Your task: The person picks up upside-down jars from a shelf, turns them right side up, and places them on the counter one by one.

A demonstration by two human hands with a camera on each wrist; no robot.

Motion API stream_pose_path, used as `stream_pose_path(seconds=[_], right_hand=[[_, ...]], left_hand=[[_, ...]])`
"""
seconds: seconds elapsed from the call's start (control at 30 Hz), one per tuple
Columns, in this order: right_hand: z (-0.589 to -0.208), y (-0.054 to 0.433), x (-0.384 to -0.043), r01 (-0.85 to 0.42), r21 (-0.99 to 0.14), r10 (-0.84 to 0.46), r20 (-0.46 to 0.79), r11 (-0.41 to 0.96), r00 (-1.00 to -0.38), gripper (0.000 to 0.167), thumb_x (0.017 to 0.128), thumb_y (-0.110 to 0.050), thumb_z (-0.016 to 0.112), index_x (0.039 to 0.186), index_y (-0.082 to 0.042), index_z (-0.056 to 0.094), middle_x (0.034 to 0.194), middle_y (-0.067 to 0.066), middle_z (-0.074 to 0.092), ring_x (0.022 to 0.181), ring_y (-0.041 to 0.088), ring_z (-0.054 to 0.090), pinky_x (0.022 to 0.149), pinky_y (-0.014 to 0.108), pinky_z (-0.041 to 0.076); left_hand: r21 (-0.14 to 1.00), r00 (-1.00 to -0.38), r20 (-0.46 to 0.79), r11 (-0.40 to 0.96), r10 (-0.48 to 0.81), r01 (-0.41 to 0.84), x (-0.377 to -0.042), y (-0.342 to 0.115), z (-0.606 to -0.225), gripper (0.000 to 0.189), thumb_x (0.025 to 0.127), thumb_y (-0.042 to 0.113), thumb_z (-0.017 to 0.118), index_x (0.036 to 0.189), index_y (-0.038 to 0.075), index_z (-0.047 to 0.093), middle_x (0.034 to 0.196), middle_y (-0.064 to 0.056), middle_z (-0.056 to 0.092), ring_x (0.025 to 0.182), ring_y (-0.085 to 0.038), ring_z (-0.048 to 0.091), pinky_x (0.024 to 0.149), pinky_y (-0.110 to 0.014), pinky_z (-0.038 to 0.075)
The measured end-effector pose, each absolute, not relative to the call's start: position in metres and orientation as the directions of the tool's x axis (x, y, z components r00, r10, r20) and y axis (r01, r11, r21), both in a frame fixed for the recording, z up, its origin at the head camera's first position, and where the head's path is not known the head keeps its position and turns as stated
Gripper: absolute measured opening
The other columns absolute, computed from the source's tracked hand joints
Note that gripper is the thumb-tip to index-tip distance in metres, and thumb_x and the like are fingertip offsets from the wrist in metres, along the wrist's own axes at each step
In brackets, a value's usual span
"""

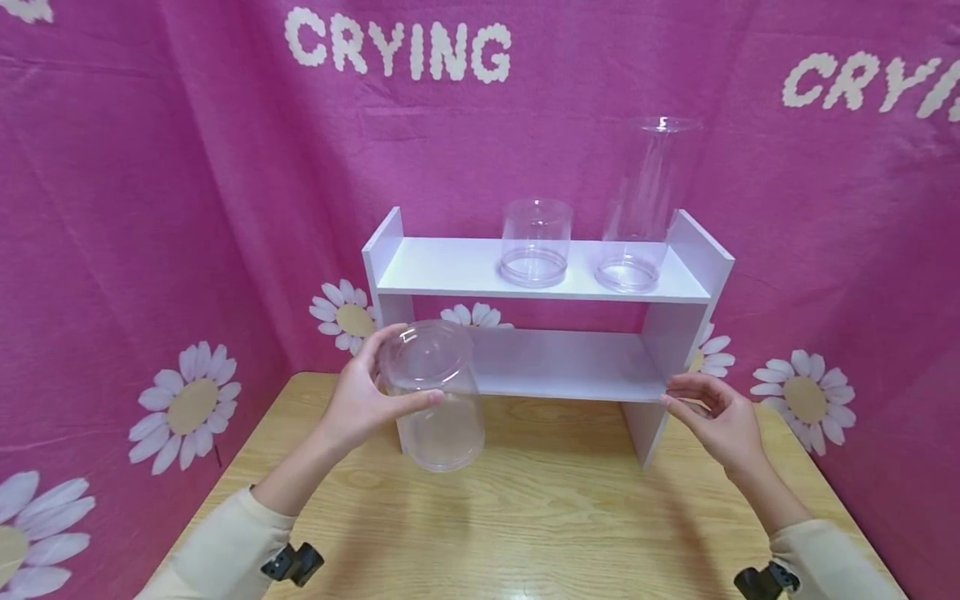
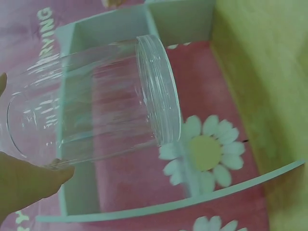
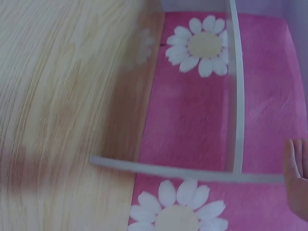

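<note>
My left hand [image 1: 367, 396] grips a clear plastic jar [image 1: 442, 429] in front of the left part of a white two-tier shelf [image 1: 540, 292]. Its thumb lies across the near side, with the other fingers behind at the upper left. In the left wrist view, a thick ringed band circles the far end of the jar [image 2: 115, 106]. My right hand [image 1: 723, 421] is beside the shelf's right side panel, fingertips right at its front edge and fingers loosely bent. The right wrist view catches only part of this hand [image 3: 298, 183].
On the top board stand a short clear jar [image 1: 536, 242] and a tall clear cylinder [image 1: 637, 208] to its right. The shelf rests on a wood-grain table [image 1: 525, 508]. Pink cloth [image 1: 247, 125] with daisies and lettering hangs behind and along the sides.
</note>
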State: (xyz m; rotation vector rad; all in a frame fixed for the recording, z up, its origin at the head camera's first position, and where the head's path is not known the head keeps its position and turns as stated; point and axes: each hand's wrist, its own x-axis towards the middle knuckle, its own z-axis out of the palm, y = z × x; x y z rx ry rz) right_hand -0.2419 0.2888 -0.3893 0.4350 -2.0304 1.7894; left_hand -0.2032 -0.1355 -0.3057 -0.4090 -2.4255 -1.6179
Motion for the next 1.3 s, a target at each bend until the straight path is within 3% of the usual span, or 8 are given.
stream_pose_path(seconds=[0.17,0.27,0.47,0.77,1.03,1.3], right_hand=[[-0.388,0.272,-0.238,-0.529,-0.828,-0.059,0.528,0.189,-0.847,0.03,0.08,0.01,0.069,0.107,0.015,0.058,0.093,-0.011,0.07,0.084,-0.004,0.066,0.077,0.01,0.055],[-0.39,0.264,-0.235,-0.559,-0.796,-0.118,0.548,0.231,-0.828,0.031,0.079,0.012,0.069,0.107,0.017,0.056,0.093,-0.014,0.07,0.083,-0.003,0.066,0.077,0.011,0.055],[-0.395,0.25,-0.231,-0.557,-0.782,-0.199,0.52,0.281,-0.831,0.031,0.079,0.007,0.071,0.108,0.013,0.059,0.095,-0.021,0.067,0.084,-0.004,0.067,0.078,0.012,0.055],[-0.404,0.236,-0.228,-0.579,-0.777,-0.27,0.519,0.247,-0.811,0.034,0.077,0.007,0.073,0.108,0.011,0.06,0.098,-0.02,0.066,0.085,-0.002,0.067,0.077,0.016,0.057],[-0.413,0.223,-0.224,-0.64,-0.732,-0.327,0.561,0.235,-0.761,0.035,0.075,0.006,0.075,0.107,0.007,0.061,0.104,-0.016,0.066,0.091,-0.002,0.065,0.083,0.016,0.055],[-0.422,0.207,-0.219,-0.665,-0.717,-0.369,0.573,0.206,-0.732,0.041,0.075,0.002,0.077,0.112,0.005,0.061,0.109,-0.011,0.067,0.099,-0.004,0.063,0.09,0.015,0.053]], left_hand=[[0.883,-0.946,0.285,0.341,0.153,0.321,-0.204,-0.128,-0.32,0.09,0.069,0.018,0.086,0.143,0.012,0.036,0.146,-0.01,0.044,0.141,-0.027,0.039,0.117,-0.044,0.033],[0.882,-0.948,0.278,0.35,0.155,0.316,-0.204,-0.123,-0.326,0.091,0.068,0.018,0.087,0.143,0.012,0.036,0.145,-0.01,0.046,0.139,-0.027,0.041,0.117,-0.044,0.034],[0.876,-0.949,0.273,0.367,0.158,0.313,-0.203,-0.114,-0.335,0.09,0.067,0.021,0.087,0.142,0.014,0.037,0.144,-0.009,0.047,0.132,-0.026,0.048,0.109,-0.045,0.044],[0.88,-0.939,0.291,0.333,0.185,0.339,-0.203,-0.1,-0.345,0.091,0.066,0.021,0.088,0.142,0.011,0.039,0.143,-0.012,0.048,0.136,-0.028,0.045,0.115,-0.043,0.037],[0.895,-0.936,0.313,0.28,0.159,0.347,-0.203,-0.092,-0.349,0.088,0.066,0.015,0.087,0.14,0.01,0.04,0.138,-0.012,0.053,0.126,-0.027,0.053,0.109,-0.041,0.045],[0.918,-0.931,0.323,0.181,0.17,0.352,-0.202,-0.083,-0.349,0.088,0.067,0.007,0.085,0.142,0.008,0.038,0.145,-0.011,0.048,0.133,-0.028,0.048,0.11,-0.036,0.043]])
